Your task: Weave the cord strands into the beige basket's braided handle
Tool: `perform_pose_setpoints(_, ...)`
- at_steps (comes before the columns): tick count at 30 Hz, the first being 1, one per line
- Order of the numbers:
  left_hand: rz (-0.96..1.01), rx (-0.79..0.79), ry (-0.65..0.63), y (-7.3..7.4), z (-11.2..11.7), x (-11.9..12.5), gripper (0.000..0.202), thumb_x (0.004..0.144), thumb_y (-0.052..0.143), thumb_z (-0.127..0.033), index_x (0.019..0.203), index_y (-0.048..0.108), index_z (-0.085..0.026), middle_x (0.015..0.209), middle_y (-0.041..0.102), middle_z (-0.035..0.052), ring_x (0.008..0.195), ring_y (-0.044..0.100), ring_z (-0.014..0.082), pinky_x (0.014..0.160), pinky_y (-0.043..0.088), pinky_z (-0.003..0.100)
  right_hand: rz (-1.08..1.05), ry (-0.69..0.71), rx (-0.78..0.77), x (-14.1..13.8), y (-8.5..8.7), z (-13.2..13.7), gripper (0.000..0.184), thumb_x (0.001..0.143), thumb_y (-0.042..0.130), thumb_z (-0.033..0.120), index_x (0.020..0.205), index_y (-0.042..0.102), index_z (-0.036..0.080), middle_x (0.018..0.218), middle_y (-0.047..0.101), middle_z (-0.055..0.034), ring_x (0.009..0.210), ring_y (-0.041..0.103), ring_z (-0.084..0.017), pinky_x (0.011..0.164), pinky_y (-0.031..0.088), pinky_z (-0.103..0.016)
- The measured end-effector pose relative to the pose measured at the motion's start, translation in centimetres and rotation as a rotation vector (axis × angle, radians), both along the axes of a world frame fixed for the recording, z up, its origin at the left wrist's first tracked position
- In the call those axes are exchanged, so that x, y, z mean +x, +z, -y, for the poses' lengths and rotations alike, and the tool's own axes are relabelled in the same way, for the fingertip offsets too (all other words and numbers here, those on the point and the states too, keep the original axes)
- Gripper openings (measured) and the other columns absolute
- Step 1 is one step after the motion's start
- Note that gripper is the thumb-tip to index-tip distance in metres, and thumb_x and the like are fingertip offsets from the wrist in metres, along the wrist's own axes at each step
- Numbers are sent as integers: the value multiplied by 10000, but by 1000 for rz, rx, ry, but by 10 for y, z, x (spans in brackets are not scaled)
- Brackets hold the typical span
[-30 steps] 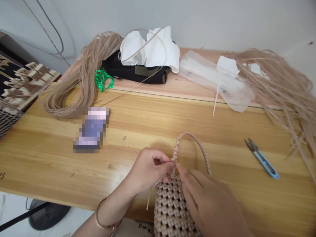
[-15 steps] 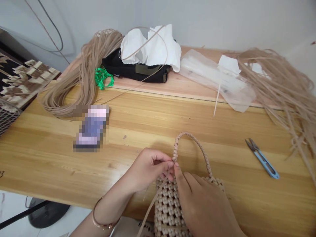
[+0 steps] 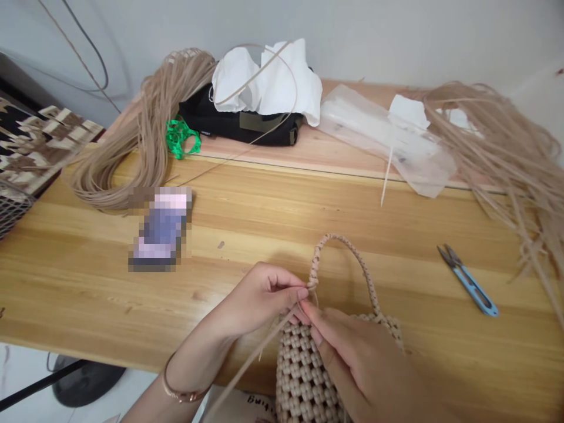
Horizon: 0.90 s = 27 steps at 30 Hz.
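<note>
Left-hand grip (image 3: 259,299) on braided tan handle (image 3: 348,258)

A pale wall (image 3: 396,35) stands behind a pine table (image 3: 88,282) above a white floor (image 3: 22,376).

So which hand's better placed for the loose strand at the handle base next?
Left hand, probably: its fingers pinch the strand at the woven handle; the right hand lies over the bag.

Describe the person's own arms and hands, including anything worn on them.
The left hand and the right hand are both bare, with no gloves. The left forearm has no sleeve in view and wears a thin rose-gold bangle at the wrist. The right wrist lies out of view, so nothing worn there can be seen.
</note>
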<state>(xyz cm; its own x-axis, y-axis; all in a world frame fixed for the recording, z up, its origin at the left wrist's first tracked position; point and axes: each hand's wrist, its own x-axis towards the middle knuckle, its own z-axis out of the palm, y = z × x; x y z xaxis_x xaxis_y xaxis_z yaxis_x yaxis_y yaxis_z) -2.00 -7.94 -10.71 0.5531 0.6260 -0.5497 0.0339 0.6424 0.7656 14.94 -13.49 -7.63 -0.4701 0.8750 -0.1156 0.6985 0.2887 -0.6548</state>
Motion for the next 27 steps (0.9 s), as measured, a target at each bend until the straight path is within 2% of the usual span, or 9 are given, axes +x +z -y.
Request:
perform_pose_setpoints(4, 7, 2, -8, 2, -2, 2, 176, 802, 602, -232, 703, 684, -111, 642, 694, 39, 578, 632, 106, 579, 495, 206, -19, -53, -58, 3, 1, -2, 337, 879, 380, 187, 1106, 629, 202, 825, 709, -20, 706, 659, -177, 600, 521, -280)
perform_pose_setpoints(9, 9, -39, 19, 1, -2, 0, 163, 778, 628, -238, 701, 666, -100, 639, 672, 35, 599, 648, 122, 570, 490, 216, -84, -263, -383, 9, 8, -8, 184, 886, 456, 306, 835, 627, 262, 739, 674, 43, 662, 627, -127, 586, 465, -229)
perform_pose_setpoints(13, 2, -50, 29, 0, -1, 0, 149, 761, 639, -237, 709, 646, -98, 649, 660, 25, 616, 657, 122, 565, 477, 204, -106, -327, -557, 15, 7, -13, 321, 907, 387, 428, 707, 540, 229, 630, 585, 29, 595, 562, -129, 534, 413, -245)
perform_pose_setpoints(15, 5, -50, 31, 0, -1, 0, 152, 749, 647, -245, 708, 640, -99, 654, 659, 22, 604, 657, 122, 559, 475, 206, -110, -360, -608, 16, 4, -16, 261, 902, 400, 397, 741, 515, 228, 656, 583, 26, 629, 563, -137, 569, 420, -257)
perform_pose_setpoints(17, -5, -47, 27, 0, -1, 1, 160, 739, 654, -250, 697, 636, -96, 653, 658, 23, 591, 656, 124, 544, 468, 205, -103, -366, -655, 17, 1, -21, 89, 880, 436, 285, 873, 512, 239, 702, 602, 31, 656, 569, -142, 599, 424, -269)
perform_pose_setpoints(19, -17, -41, 14, 1, -1, 1, 163, 737, 654, -251, 691, 636, -95, 655, 658, 24, 588, 655, 124, 531, 457, 199, -115, -335, -690, 17, 0, -25, 172, 852, 420, 160, 976, 503, 245, 746, 619, 30, 678, 576, -142, 624, 424, -273)
perform_pose_setpoints(22, -19, -41, -13, 2, -2, 0, 166, 748, 647, -260, 705, 638, -100, 675, 668, 28, 608, 660, 128, 537, 454, 200, -129, -263, -673, 15, 0, -32, 281, 806, 364, 38, 898, 554, 224, 761, 615, 15, 701, 572, -140, 647, 418, -272)
perform_pose_setpoints(24, -21, -43, -20, 2, -2, -2, 168, 754, 646, -270, 721, 640, -105, 690, 677, 31, 621, 664, 133, 544, 459, 204, -143, -235, -627, 12, 1, -34, 271, 822, 358, 41, 821, 567, 213, 777, 612, 6, 742, 570, -143, 680, 414, -274)
perform_pose_setpoints(27, -7, -40, -27, 0, -3, -3, 178, 751, 658, -287, 730, 653, -110, 695, 688, 31, 626, 669, 131, 544, 461, 199, -192, -251, -635, 8, -2, -34, 178, 882, 412, 174, 834, 579, 211, 806, 629, -1, 771, 575, -151, 691, 413, -273)
